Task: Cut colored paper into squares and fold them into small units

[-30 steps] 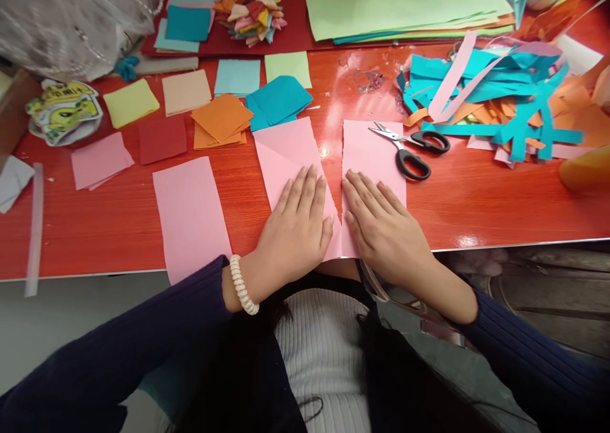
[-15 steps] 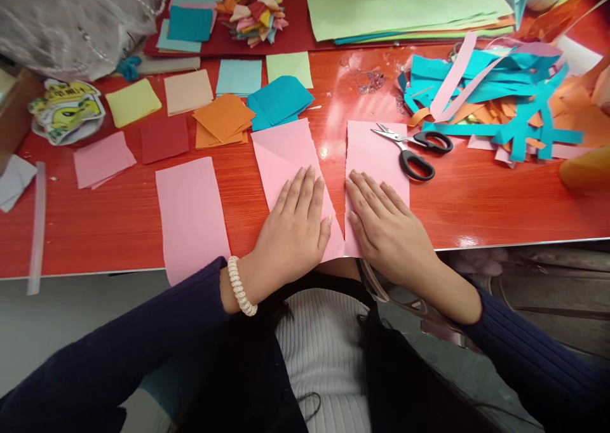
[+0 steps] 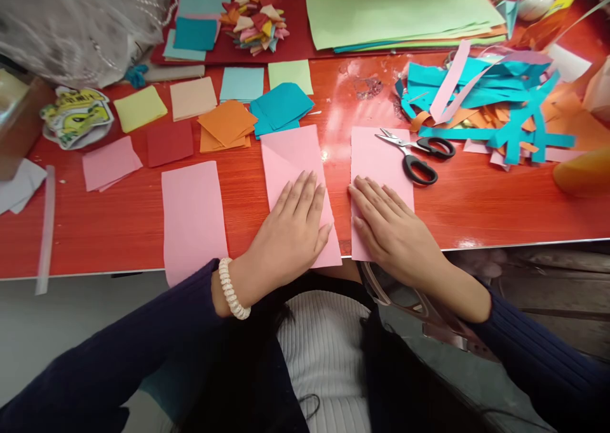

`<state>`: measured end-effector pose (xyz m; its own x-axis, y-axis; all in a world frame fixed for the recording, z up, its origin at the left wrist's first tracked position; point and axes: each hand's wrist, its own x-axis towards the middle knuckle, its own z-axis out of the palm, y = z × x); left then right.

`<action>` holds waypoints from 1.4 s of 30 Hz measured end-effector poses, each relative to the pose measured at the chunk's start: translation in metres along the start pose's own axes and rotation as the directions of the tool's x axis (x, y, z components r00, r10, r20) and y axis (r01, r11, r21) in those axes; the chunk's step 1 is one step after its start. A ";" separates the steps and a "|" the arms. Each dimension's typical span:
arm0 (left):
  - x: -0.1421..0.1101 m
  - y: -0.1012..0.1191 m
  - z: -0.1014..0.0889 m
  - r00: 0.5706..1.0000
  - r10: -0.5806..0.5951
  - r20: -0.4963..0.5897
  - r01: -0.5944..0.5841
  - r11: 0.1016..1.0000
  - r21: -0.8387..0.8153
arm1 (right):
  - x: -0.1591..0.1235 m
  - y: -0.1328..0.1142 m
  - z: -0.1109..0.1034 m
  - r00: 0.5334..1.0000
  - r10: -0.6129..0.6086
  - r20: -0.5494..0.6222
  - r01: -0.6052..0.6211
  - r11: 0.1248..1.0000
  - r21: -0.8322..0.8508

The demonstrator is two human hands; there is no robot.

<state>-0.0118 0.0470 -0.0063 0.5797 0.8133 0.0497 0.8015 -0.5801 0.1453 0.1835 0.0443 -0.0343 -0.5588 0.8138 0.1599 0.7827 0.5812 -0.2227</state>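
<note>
Red table (image 3: 495, 214), left hand (image 3: 290, 233), right hand (image 3: 398, 233), open flat on pink sheets (image 3: 291, 152)

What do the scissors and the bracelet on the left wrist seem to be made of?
Scissors: shiny silvery metal blades, with smooth black handles, probably plastic. Bracelet: cream coils with a slight sheen, perhaps a cord-wrapped hair tie; the fibre is unclear.

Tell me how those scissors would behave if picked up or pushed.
The scissors would probably feel stiff, given their metallic-looking blades. Parted handles suggest they may swing at the pivot. Pushed, they might drag the pink sheet beneath.
</note>
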 end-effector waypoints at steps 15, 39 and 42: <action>-0.143 -0.065 -0.026 0.993 -0.036 0.111 0.005 0.964 0.266 | 0.003 -0.029 -0.026 0.946 -0.317 -0.073 0.308 0.945 -0.106; -0.093 0.022 -0.012 0.964 0.100 -0.246 -0.040 0.970 0.238 | -0.021 -0.041 -0.007 0.918 -0.368 -0.148 0.363 0.930 -0.063; -0.066 0.031 0.009 0.946 0.163 -0.280 -0.080 0.955 0.285 | -0.032 -0.033 -0.009 0.922 -0.362 -0.141 0.359 0.932 -0.044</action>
<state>-0.0237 -0.0252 -0.0136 0.6376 0.6875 0.3475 0.7611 -0.6319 -0.1463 0.1779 -0.0006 -0.0234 -0.7592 0.5397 0.3639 0.5410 0.8340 -0.1083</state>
